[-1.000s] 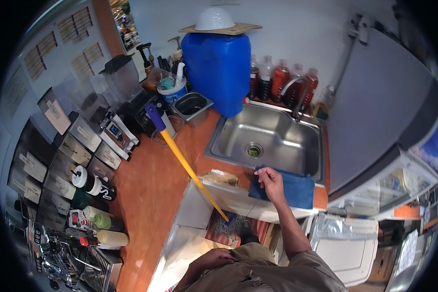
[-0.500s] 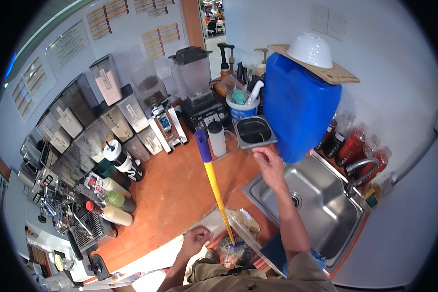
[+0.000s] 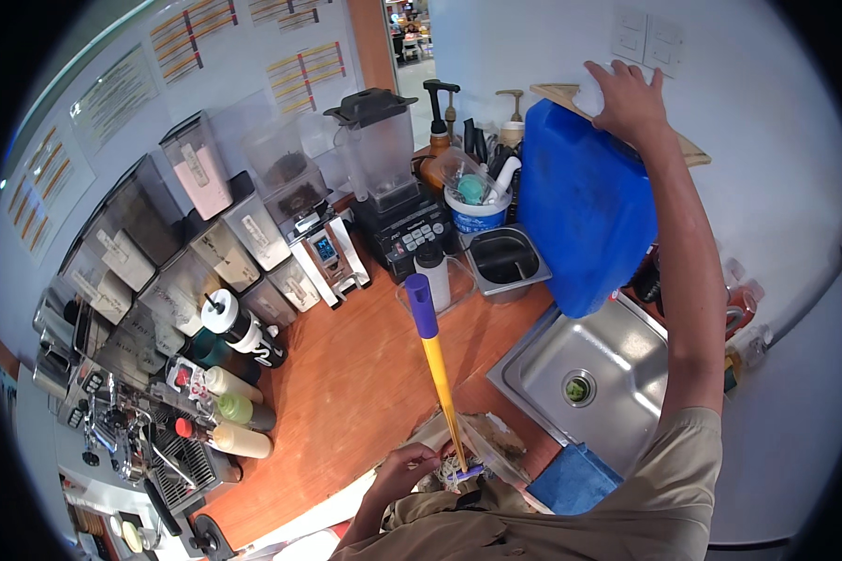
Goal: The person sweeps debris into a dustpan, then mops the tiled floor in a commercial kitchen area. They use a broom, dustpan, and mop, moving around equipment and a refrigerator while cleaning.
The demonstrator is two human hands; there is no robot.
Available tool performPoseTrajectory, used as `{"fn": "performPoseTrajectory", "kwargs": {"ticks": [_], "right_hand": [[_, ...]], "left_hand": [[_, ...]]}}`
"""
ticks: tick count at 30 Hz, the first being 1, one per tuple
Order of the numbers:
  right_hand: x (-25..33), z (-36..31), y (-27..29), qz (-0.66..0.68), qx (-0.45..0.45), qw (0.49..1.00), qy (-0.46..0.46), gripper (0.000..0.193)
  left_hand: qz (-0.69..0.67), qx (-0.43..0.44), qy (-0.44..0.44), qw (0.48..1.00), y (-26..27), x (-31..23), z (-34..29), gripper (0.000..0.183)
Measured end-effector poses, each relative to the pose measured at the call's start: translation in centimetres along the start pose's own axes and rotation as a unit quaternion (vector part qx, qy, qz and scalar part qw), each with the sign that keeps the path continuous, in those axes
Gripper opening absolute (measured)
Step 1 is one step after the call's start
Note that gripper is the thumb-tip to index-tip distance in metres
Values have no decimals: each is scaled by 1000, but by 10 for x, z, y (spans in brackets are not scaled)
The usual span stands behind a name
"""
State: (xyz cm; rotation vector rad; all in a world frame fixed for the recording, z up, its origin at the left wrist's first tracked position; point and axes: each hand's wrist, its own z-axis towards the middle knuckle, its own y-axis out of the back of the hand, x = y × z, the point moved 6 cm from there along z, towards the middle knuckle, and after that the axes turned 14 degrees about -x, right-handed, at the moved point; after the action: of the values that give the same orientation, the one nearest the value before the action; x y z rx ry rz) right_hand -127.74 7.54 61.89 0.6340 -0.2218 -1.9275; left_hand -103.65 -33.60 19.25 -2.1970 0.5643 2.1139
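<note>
The right hand point(image 3: 631, 103) reaches up to the white bowl point(image 3: 587, 96), fingers spread apart over it and covering most of it; whether they have clamped on it I cannot tell. The bowl sits on a wooden board point(image 3: 554, 92), which lies on top of the tall blue jug point(image 3: 580, 206) beside the sink point(image 3: 617, 351). The left hand point(image 3: 404, 472) is low, near the person's body, just beside the yellow shaft of the mop point(image 3: 437, 383); its fingers are bent in together, and I cannot tell whether they pinch anything. The mop leans with its purple end up, in front of the bench point(image 3: 346, 383). A blue cloth point(image 3: 573, 480) lies at the sink's near edge, and green bits sit in the drain point(image 3: 578, 389). Left of the jug stand a metal pan point(image 3: 515, 286), a blue-and-white tub point(image 3: 477, 221) and a blender point(image 3: 384, 154). Squeeze bottles point(image 3: 243, 439) stand at the bench's left side.
</note>
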Motion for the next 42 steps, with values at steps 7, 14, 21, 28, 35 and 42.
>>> {"fn": "performPoseTrajectory", "kwargs": {"ticks": [7, 14, 21, 28, 35, 42], "right_hand": [[10, 0, 33, 66, -90, 993, 34, 61], [46, -73, 180, 279, -320, 905, -2, 44], [50, -315, 139, 459, -21, 813, -356, 56], [15, -559, 66, 579, 34, 227, -782, 50], [-145, -587, 36, 249, 82, 684, -681, 74], [-158, -591, -11, 148, 113, 804, -564, 56]], "left_hand": [[-26, 50, -45, 997, -2, -27, 16, 10], [-19, 154, -78, 985, -43, -64, 21, 7], [-207, 257, 67, 942, -123, -74, 34, 28], [-348, 207, 213, 889, -272, -61, 90, 59], [-293, 248, 259, 886, -359, -62, 129, 68], [-251, 248, 253, 901, -382, -67, 152, 80]]}}
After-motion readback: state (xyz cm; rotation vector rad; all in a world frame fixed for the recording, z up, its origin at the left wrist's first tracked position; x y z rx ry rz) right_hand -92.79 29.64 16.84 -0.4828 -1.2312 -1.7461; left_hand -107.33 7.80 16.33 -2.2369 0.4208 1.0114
